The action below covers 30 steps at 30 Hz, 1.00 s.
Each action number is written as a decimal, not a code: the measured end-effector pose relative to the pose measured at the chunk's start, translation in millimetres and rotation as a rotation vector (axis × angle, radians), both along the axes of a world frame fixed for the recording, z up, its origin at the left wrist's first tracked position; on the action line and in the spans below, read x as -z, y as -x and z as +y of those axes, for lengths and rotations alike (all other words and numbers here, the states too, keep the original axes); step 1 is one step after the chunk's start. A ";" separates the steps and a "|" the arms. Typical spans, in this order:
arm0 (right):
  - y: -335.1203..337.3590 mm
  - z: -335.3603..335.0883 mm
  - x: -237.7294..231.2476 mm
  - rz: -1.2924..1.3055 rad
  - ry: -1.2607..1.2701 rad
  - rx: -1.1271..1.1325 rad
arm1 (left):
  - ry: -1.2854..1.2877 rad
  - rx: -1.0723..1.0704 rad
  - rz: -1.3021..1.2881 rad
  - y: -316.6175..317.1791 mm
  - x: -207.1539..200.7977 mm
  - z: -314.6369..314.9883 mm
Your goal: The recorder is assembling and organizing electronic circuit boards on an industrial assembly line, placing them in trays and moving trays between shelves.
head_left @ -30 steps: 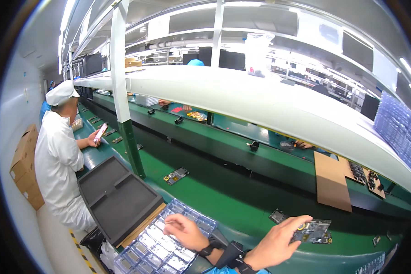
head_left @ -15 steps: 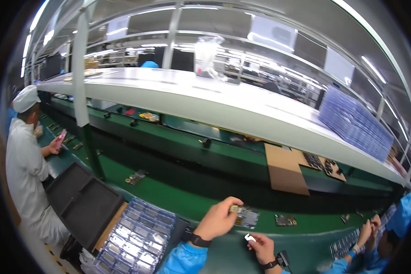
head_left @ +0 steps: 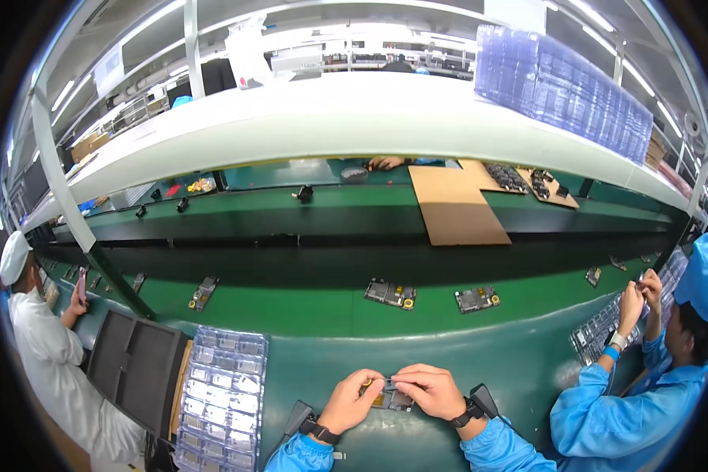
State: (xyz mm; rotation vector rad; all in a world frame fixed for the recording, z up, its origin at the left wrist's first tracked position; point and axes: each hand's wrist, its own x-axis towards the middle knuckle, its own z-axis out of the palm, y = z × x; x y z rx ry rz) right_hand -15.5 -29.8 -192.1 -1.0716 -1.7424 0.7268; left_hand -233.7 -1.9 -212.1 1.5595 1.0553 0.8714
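Low in the middle, a small grey circuit board (head_left: 399, 402) with a yellowish part sits between my two hands over the green bench. My left hand (head_left: 349, 403) grips it by its left edge, thumb and fingers closed. From the other side my right hand (head_left: 433, 391) reaches across the board's top edge, its thumb and finger pinched together. What lies in that pinch is too small and covered to make out. Both wrists wear dark bands with a black block attached. Beyond my hands, two similar circuit boards, one (head_left: 391, 293) and another (head_left: 477, 299), lie on the green belt.
At left stand a clear blister tray (head_left: 222, 397) of parts and a black foam-lined box (head_left: 138, 366). A white shelf (head_left: 291, 130) spans above, carrying stacked clear trays (head_left: 558, 86). Cardboard (head_left: 456, 208) leans beneath it. Co-workers sit at right (head_left: 645, 393) and left (head_left: 55, 354).
My view has swung to the right. The board in my left hand came off the belt toward me. My right hand, which held a small white piece, has moved up to the board.
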 end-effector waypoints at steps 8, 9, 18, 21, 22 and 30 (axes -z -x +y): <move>11.2 -9.2 4.4 -0.014 -0.004 0.055 | 0.161 -0.003 -0.079 -5.1 -2.5 -9.1; 10.9 -9.1 4.9 -0.058 -0.061 0.038 | 0.189 -0.010 -0.067 -2.0 2.1 -9.3; 2.4 0.4 3.5 -0.292 -0.193 0.119 | 0.561 -0.017 -0.502 -2.3 -15.7 -13.2; 2.5 1.1 4.3 -0.308 -0.204 0.107 | 0.480 0.054 -0.508 3.2 -9.0 -14.0; 3.0 1.0 5.7 -0.311 -0.190 0.099 | 0.439 0.108 -0.458 5.1 -9.3 -12.1; 8.5 -0.1 10.4 -0.343 -0.182 0.104 | 0.354 0.186 -0.378 11.3 -13.7 -11.2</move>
